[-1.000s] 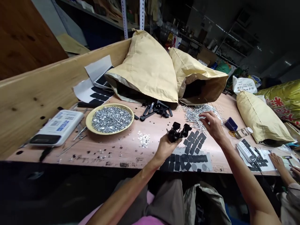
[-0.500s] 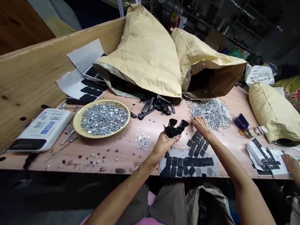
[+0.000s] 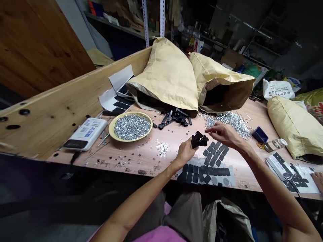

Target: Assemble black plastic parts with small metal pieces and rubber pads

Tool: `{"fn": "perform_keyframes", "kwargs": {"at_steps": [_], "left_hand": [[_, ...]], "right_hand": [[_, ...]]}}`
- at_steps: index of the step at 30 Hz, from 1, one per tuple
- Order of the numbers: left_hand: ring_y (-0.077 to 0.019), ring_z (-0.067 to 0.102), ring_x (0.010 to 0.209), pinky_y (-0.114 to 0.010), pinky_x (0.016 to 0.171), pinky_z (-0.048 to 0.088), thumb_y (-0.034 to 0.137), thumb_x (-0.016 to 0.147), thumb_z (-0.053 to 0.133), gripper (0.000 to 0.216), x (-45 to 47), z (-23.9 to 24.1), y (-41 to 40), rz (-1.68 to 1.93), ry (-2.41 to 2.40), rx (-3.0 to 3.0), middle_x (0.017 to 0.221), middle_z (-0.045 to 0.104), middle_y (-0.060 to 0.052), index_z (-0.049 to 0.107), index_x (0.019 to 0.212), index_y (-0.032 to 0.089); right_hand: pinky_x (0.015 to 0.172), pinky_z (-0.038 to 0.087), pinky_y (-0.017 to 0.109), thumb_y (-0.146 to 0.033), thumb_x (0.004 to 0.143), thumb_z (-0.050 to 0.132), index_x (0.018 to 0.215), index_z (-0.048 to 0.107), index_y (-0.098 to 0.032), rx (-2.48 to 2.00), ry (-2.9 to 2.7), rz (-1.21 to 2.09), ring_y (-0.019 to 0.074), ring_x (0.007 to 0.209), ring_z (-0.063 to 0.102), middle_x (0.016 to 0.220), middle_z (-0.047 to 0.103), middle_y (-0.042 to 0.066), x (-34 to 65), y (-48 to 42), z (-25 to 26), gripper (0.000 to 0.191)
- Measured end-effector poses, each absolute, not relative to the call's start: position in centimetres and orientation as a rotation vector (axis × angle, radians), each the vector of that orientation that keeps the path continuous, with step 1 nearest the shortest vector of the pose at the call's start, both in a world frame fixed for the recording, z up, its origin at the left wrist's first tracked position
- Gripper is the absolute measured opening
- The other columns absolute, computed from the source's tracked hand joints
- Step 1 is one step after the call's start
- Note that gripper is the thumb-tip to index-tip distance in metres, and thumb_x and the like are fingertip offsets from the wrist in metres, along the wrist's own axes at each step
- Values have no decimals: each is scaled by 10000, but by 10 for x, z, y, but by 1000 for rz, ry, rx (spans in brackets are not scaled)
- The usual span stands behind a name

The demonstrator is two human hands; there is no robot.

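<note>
My left hand (image 3: 186, 153) is closed round a small bunch of black plastic parts (image 3: 199, 139), held above the table with their flat ends pointing up and away. Just to the right, my right hand (image 3: 223, 133) has its thumb and forefinger brought together close to those parts. Anything in that pinch is too small to make out. Behind the right hand lies a heap of thin metal pins (image 3: 238, 124). Below both hands, black rounded pads (image 3: 215, 153) lie in rows, some on a grey backing sheet (image 3: 232, 179).
A yellow bowl of metal washers (image 3: 112, 132) and a white scale (image 3: 87, 133) stand left, near loose washers (image 3: 162, 148). Paper sacks (image 3: 171, 74) line the back, with black plastic pieces (image 3: 176, 117) before them. At right are a blue box (image 3: 259, 134), a jar (image 3: 275, 144) and another person's hand (image 3: 317, 177).
My right hand has moved from the edge of the pin heap to beside the black parts. My left hand has turned them slightly and still holds them. The view has tilted upward and left.
</note>
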State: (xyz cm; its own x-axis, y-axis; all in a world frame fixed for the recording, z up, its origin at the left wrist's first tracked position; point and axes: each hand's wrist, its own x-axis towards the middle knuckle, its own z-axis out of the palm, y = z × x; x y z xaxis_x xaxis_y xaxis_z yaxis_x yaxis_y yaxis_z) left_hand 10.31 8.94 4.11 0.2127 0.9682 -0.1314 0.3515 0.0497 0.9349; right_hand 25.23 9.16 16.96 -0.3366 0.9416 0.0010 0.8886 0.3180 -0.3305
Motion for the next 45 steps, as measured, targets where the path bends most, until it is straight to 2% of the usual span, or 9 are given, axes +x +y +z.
{"fn": "perform_keyframes", "kwargs": {"at_steps": [6, 13, 22, 26, 30, 34, 37, 40, 45], "left_hand": [[-254, 670, 756, -278, 645, 452, 118, 668, 655, 223, 101, 58, 56, 785, 1158, 1694, 708, 705, -26, 667, 866, 221], [-245, 640, 674, -287, 601, 441, 124, 662, 618, 142, 93, 72, 28, 792, 979, 1752, 608, 651, -6, 657, 780, 193], [-157, 607, 610, -275, 603, 493, 182, 623, 719, 106, 80, 90, 7, 863, 664, 1239, 645, 663, -22, 665, 699, 131], [-121, 595, 565, -254, 586, 503, 279, 610, 770, 244, 72, 94, 4, 926, 610, 1016, 656, 662, -27, 673, 763, 115], [-154, 635, 619, -265, 567, 527, 263, 636, 753, 482, 80, 94, -7, 913, 701, 1123, 841, 698, -77, 618, 1074, 114], [-190, 666, 725, -276, 580, 547, 163, 619, 722, 872, 86, 84, -11, 875, 861, 1302, 1168, 625, -167, 340, 1402, 152], [-173, 656, 647, -272, 569, 542, 183, 655, 703, 940, 83, 75, -2, 818, 828, 1370, 1122, 648, -157, 222, 1462, 163], [-154, 636, 594, -269, 579, 541, 245, 754, 636, 737, 79, 71, 11, 806, 778, 1340, 933, 698, -69, 335, 1426, 205], [-205, 631, 940, -283, 841, 504, 217, 722, 674, 472, 77, 71, 30, 979, 814, 1446, 913, 675, -29, 623, 1191, 223]], "right_hand": [[546, 373, 204, -157, 787, 579, 924, 637, -165, -1674, -2526, 444, 78, 545, 498, 645, 589, -32, 230, 54, 187, 150], [554, 357, 223, -193, 896, 492, 1322, 417, -150, -1709, -2714, 80, 119, 603, 536, 765, 650, 30, 210, 15, 194, 435], [926, 408, 432, -455, 886, 497, 1356, 416, -250, -1412, -2113, -259, 251, 1120, 519, 1304, 534, 111, 204, -22, 187, 519], [762, 506, 383, -581, 797, 552, 1235, 521, -183, -1557, -1484, 375, 221, 923, 606, 1062, 637, 101, 224, -39, 152, 593], [542, 489, 284, -673, 620, 652, 917, 620, -142, -1458, -1177, 1063, 166, 632, 603, 722, 646, 29, 206, -44, 99, 610], [472, 465, 253, -639, 537, 712, 822, 567, -172, -1314, -829, 1020, 153, 556, 591, 616, 607, -18, 182, -34, 78, 566], [482, 489, 268, -610, 552, 715, 806, 526, -199, -1277, -701, 935, 161, 549, 602, 573, 586, -38, 177, -21, 75, 519], [505, 510, 278, -577, 574, 715, 880, 513, -213, -1243, -654, 898, 165, 585, 624, 639, 618, -37, 174, -9, 73, 516], [790, 535, 313, -521, 640, 683, 1023, 497, -217, -1197, -653, 618, 177, 885, 653, 962, 672, 36, 162, 2, 71, 523]]}}
